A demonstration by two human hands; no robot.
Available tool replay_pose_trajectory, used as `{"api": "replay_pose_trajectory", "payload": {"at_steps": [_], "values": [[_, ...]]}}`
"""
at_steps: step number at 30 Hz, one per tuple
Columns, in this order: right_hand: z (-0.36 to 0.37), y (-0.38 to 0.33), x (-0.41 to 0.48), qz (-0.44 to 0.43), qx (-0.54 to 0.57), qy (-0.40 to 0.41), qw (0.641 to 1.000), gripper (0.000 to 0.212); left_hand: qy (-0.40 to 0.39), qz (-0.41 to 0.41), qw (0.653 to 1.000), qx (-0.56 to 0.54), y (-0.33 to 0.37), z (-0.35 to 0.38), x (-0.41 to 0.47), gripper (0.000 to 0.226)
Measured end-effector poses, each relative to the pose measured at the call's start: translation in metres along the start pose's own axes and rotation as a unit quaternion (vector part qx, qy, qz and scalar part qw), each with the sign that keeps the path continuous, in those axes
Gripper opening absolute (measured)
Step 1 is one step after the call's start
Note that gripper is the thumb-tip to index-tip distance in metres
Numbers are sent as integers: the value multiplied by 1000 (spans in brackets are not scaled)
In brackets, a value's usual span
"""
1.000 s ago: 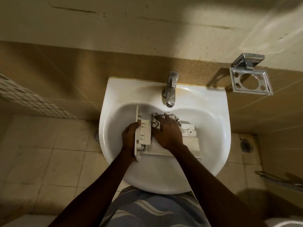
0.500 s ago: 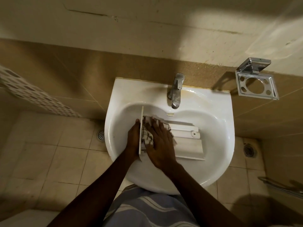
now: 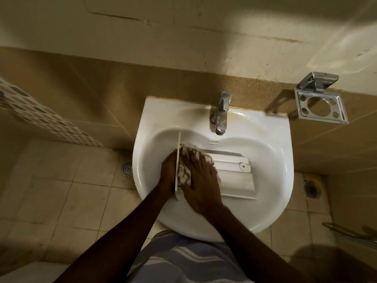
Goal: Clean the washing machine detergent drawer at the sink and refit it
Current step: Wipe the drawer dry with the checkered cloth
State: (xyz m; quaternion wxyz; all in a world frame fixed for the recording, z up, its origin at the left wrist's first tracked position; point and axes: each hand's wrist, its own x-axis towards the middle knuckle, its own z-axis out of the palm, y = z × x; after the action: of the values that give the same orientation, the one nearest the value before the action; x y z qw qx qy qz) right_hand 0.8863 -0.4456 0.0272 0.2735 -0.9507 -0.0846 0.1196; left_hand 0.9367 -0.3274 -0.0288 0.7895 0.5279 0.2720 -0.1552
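The white detergent drawer [image 3: 234, 176] lies on its side in the white sink [image 3: 265, 152], its flat front panel standing on edge at the left. My left hand [image 3: 168, 172] grips that front panel from the left side. My right hand [image 3: 201, 176] presses a patterned white-and-dark cloth [image 3: 184, 173] against the inner face of the panel, fingers spread over the cloth. The drawer's body reaches out to the right from under my right hand.
A chrome tap [image 3: 221, 113] stands at the back of the sink, with no water visible. A metal holder [image 3: 321, 103] is fixed on the wall at right. Floor drains [image 3: 127, 168] sit in the tiles on either side. A metal rail [image 3: 350, 234] is at lower right.
The drawer's front panel has turned edge-on to me. My right hand and the cloth have slid left from the drawer's middle to the panel's inner face. The view has shifted slightly.
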Motion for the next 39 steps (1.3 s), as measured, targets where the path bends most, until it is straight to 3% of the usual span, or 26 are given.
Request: {"api": "replay_pose_trajectory", "payload": {"at_steps": [3, 7, 12, 15, 18, 21, 24, 26, 29, 33, 39], "values": [[6, 0, -42, -40, -19, 8, 999, 67, -6, -23, 1000, -20, -3, -3, 4, 52], [-1, -1, -4, -1, -15, -9, 1000, 72, -2, -14, 1000, 0, -1, 1, -4, 35], [-4, 0, 39, 52, 36, -3, 998, 65, -18, 4, 1000, 6, 0, 4, -8, 33], [-3, 9, -11, -25, 18, 9, 999, 67, -11, -36, 999, -11, -2, -2, 0, 53], [-19, 53, -47, -47, -78, 5, 996, 66, -43, -79, 996, -7, -8, -5, 6, 84], [-40, 92, -41, 8, -170, 27, 985, 65, -58, -82, 995, -9, -11, -6, 11, 97], [-34, 82, -6, 106, -179, 68, 976, 65, -61, -72, 996, -2, -7, -5, 9, 101], [-20, 58, 12, 129, -157, 63, 977, 69, -69, -89, 994, -2, -1, -2, 3, 100], [-7, 39, -4, 46, -123, 37, 991, 73, -68, -98, 993, -12, 6, 0, 3, 82], [-26, 74, -46, -59, -161, 4, 985, 77, -98, -94, 991, 8, 11, 3, 6, 66], [-41, 90, 0, 115, -189, 72, 973, 67, -108, -114, 986, 47, 16, 4, 7, 52]]}}
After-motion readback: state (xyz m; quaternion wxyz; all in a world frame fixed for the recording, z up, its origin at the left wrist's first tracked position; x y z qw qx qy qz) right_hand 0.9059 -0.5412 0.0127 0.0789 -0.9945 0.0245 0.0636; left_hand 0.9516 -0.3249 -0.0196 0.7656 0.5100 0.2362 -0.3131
